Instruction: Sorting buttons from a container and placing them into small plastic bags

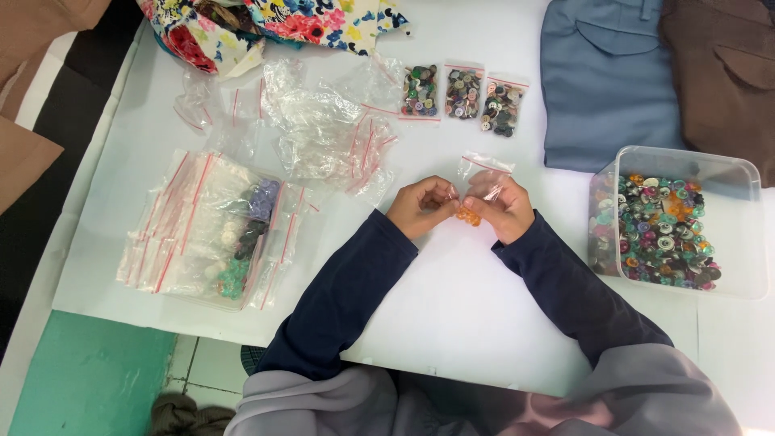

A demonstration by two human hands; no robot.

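My left hand [420, 207] and my right hand [504, 208] meet over the middle of the white table [452, 307]. Together they pinch a small clear zip bag [483, 173] with a red seal strip; its top sticks up behind my fingers. A few orange buttons [467, 215] show at the bottom of the bag, between my two hands. Both sleeves are dark blue.
A clear plastic tub [739, 234] of mixed coloured buttons stands at the right. Three filled button bags [462, 94] lie at the back. Empty zip bags [323, 133] and a stack of bags [206, 230] lie left. Folded blue [605, 89], brown [722, 73] and floral [266, 20] cloths lie along the far edge.
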